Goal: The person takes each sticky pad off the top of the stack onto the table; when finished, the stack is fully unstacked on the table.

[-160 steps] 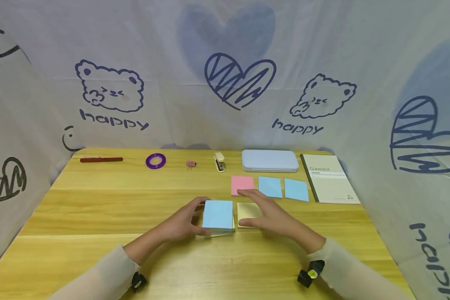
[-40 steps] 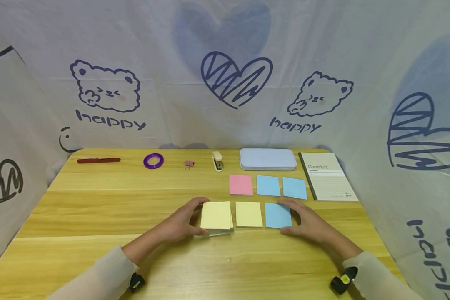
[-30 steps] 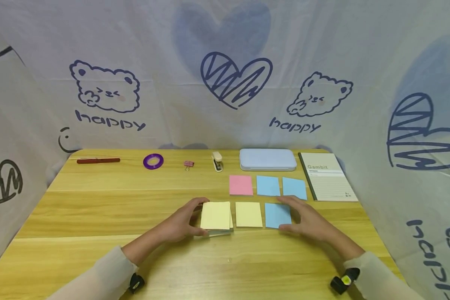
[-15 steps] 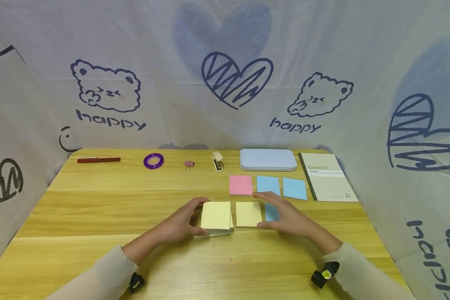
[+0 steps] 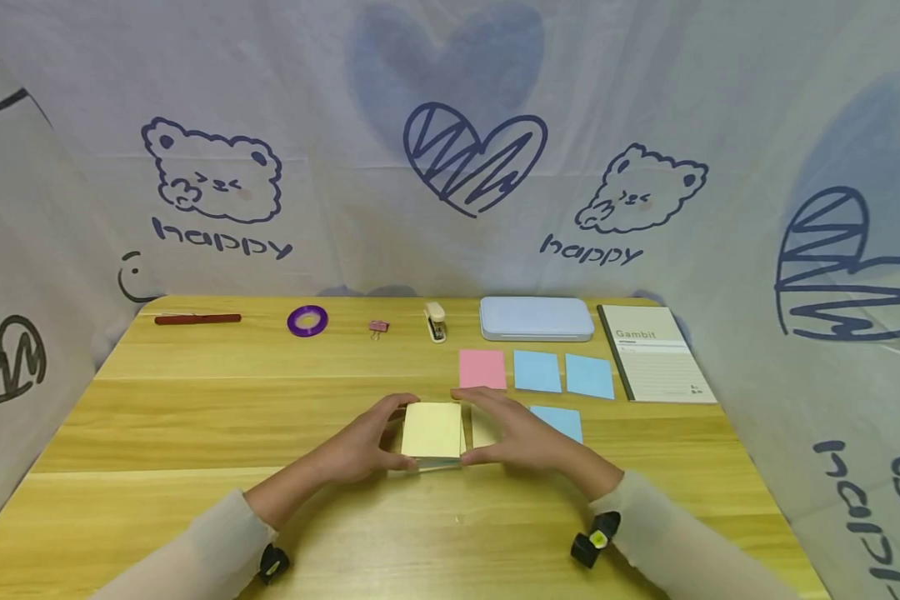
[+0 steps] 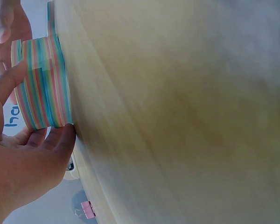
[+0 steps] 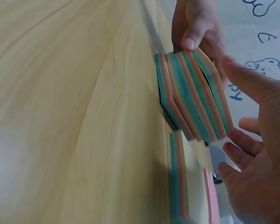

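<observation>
Left hand [image 5: 360,446] grips the thick multicoloured sticky-note pad with yellow top sheet [image 5: 432,431] at desk [image 5: 195,417] centre, right hand [image 5: 521,435] pinching its 3 o'clock edge, loose blue square note [image 5: 562,419] just beyond.

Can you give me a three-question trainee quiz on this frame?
1. True or false: the left hand grips the note pad.
2. How many blue notes lie loose on the table? A) one B) three C) five
3. What colour is the top sheet of the pad?

Key
1. True; its fingers curl round the pad's edge while the right hand pinches the opposite side.
2. B: two beside the pink note, one nearer, by the right hand.
3. Yellow.
</observation>
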### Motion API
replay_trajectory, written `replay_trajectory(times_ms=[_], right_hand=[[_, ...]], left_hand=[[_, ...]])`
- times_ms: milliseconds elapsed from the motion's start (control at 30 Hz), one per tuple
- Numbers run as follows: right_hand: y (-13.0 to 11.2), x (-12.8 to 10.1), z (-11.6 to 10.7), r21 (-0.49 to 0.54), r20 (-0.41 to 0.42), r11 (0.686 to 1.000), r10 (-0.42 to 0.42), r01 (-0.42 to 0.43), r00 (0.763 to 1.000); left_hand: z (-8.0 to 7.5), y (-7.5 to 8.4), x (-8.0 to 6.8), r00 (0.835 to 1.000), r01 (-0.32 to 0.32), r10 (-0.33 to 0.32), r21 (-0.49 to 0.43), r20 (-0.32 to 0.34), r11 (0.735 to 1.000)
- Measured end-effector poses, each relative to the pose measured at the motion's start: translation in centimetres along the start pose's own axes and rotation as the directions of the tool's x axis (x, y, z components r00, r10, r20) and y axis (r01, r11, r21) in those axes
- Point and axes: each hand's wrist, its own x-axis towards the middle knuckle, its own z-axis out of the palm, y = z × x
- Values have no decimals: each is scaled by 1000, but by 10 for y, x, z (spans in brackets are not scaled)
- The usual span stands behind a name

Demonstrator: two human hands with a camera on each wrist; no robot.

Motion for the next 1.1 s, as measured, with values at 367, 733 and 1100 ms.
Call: replay_trajectory(times_ms=[367, 733, 1100], right_hand=[[-9, 15, 15, 20, 30, 1000, 21, -22, 999], [-13, 17, 17, -24, 32, 1000, 20, -19, 999], [-8, 11, 8, -68, 21, 998, 2, -1, 1000]], left_hand=[[-1, -1, 0, 1000, -23, 23, -14, 11, 1000], [-1, -1, 0, 999, -33, 33, 8, 9, 999], [-1, -1, 0, 1000, -24, 24, 32, 2, 999]])
